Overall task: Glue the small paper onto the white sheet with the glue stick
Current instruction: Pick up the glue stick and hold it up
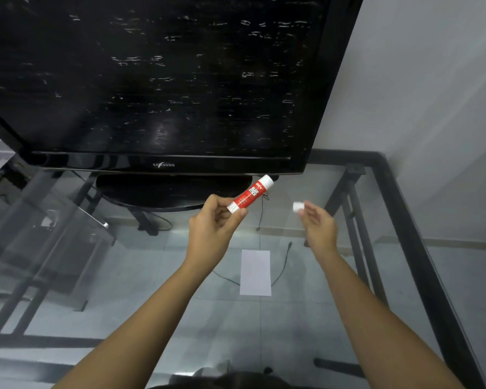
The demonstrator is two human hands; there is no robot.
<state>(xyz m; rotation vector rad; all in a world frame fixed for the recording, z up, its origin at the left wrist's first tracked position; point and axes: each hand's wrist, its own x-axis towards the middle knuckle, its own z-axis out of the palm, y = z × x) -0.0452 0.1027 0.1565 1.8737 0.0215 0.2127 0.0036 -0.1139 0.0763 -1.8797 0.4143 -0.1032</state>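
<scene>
The left hand [213,223] pinches the lower end of the glue stick [249,194] between thumb and fingers, holding it raised and tilted, far end toward the television [157,80]. The right hand [317,223] pinches a small white piece [298,206] at its fingertips; whether this is the cap or the small paper cannot be told. The white sheet [255,273] lies flat on the glass table [404,209], below and between the 2 hands, untouched.

Judged step: preparing the stick for application; no glue appears laid yet.

Procedure:
1. Keep the stick gripped near its base so the thumb can turn the base.
2. Expose only a short length of glue; a long column is likely to smear or break.
3. Support the small piece against a flat surface while coating it.
4. Lower it squarely onto the sheet and press from centre outward.
</scene>
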